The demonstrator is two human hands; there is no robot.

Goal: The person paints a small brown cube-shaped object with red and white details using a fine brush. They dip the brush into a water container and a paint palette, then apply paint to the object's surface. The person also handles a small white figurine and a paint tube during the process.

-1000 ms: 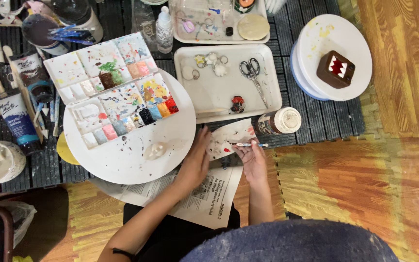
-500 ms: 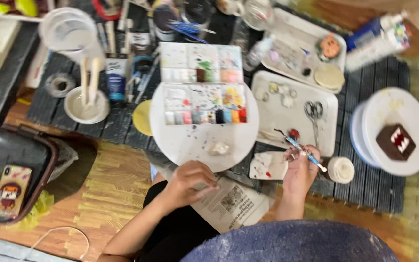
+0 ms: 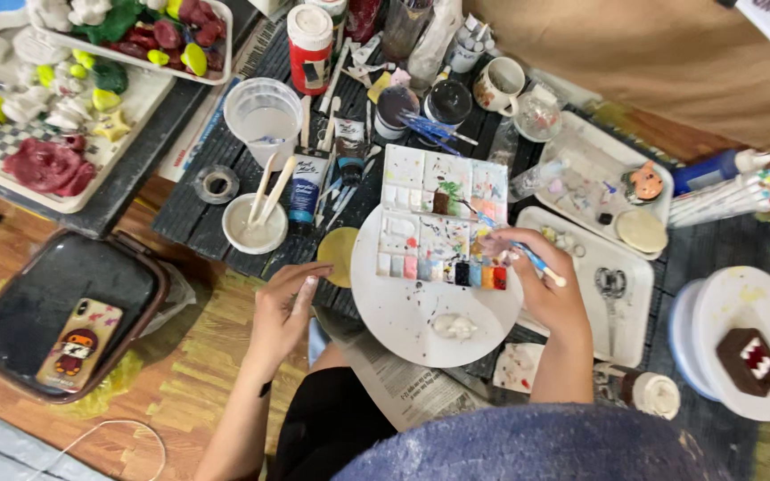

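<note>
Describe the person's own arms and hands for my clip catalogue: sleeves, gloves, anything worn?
Both arms are bare along all that shows, with no sleeves in view. The left hand and the right hand wear no gloves. No rings, watch or nail colour can be made out. A thin dark band seems to circle the left forearm, though it is too small to tell what it is.

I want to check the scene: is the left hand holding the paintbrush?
No, the right hand holds the paintbrush over the paint palette; the left hand is empty.

A red canister (image 3: pixel 310 49) with white lid stands top centre; a blue-labelled paint tube (image 3: pixel 303 191) lies below.
</note>
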